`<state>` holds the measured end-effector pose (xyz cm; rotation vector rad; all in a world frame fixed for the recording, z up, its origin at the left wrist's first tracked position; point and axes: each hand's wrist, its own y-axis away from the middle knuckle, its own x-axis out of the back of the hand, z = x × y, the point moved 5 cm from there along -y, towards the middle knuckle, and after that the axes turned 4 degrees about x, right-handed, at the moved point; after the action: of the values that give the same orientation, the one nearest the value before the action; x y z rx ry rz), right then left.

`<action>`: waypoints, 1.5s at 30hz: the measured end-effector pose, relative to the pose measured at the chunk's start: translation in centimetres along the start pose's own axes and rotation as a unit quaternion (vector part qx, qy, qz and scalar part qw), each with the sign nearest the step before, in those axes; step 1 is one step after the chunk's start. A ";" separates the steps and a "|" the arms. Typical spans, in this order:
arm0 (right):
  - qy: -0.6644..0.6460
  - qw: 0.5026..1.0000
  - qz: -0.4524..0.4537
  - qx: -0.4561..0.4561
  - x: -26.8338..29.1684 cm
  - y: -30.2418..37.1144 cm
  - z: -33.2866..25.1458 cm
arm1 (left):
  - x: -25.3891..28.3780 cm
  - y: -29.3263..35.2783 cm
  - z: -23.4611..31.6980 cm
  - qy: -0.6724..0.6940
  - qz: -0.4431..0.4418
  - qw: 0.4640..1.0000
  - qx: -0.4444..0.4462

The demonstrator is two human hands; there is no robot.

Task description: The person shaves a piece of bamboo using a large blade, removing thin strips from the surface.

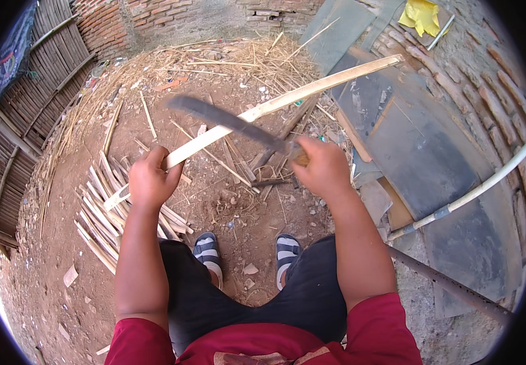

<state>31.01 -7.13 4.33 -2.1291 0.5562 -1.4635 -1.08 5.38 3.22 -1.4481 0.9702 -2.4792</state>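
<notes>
Between our hands (232, 131) | left hand (148, 177) fisted round bamboo strip (287, 97) | right hand (322, 167) grips machete (232, 123), blade crossing strip

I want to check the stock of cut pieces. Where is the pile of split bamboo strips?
The pile of split bamboo strips lies on the dirt ground at the person's left, just below the left hand and beside the left sandal.

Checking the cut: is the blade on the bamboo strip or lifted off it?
Cannot tell: the blade crosses the strip in this view, blurred, so contact is unclear.
</notes>
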 end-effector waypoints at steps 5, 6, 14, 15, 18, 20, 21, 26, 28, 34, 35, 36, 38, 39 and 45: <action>-0.019 1.000 0.017 0.007 0.2 -0.1 0.9 | 0.7 0.3 -0.1 0.025 0.017 0.999 -0.012; -0.042 0.998 0.032 -0.034 0.6 0.0 2.5 | 0.8 0.2 -0.1 0.014 0.016 1.000 -0.013; -0.034 0.997 -0.020 -0.062 -0.6 0.5 2.8 | -0.3 0.1 0.1 0.010 -0.003 1.000 -0.006; -0.023 0.998 -0.047 -0.026 -1.2 0.3 1.3 | -0.2 0.3 0.1 0.008 -0.008 1.000 -0.004; 0.005 0.996 -0.086 0.024 -1.0 0.0 -0.6 | -0.2 0.4 0.5 0.013 -0.023 1.000 -0.009; -0.041 0.996 -0.070 -0.019 -0.8 0.1 0.5 | 0.0 0.4 0.2 0.010 -0.032 0.999 -0.013; -0.044 0.995 -0.061 -0.070 -0.3 0.3 2.1 | -0.1 0.3 0.0 0.007 -0.037 0.999 -0.004; 0.010 0.986 0.017 -0.167 1.3 0.6 7.0 | -0.2 -0.2 -0.9 -0.003 -0.038 0.999 0.020; 0.009 0.994 0.010 -0.106 0.8 0.5 5.4 | -0.5 -0.2 -0.6 -0.001 -0.037 0.999 0.003; 0.010 0.999 -0.051 0.003 -0.2 -0.2 1.6 | -0.3 0.3 -0.1 0.020 -0.022 1.000 -0.008; -0.007 0.999 -0.044 -0.013 0.0 -0.2 2.1 | -0.2 0.2 -0.1 0.021 -0.021 1.000 -0.003; -0.018 0.998 -0.025 -0.058 0.3 0.0 3.3 | -0.3 0.2 0.0 0.016 -0.017 1.000 -0.004; -0.037 0.989 0.014 -0.139 0.7 0.3 6.1 | -0.4 0.0 0.0 0.008 -0.005 1.000 0.000; -0.017 0.989 0.060 -0.137 1.0 0.4 6.2 | -0.6 0.0 0.0 0.006 -0.003 1.000 0.004; -0.007 0.999 0.009 -0.043 -0.4 0.4 2.6 | -1.1 0.1 0.8 0.003 -0.009 1.000 -0.008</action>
<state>33.30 -6.76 3.04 -2.1934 0.6429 -1.4369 0.12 5.38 2.58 -1.4614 0.9845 -2.4966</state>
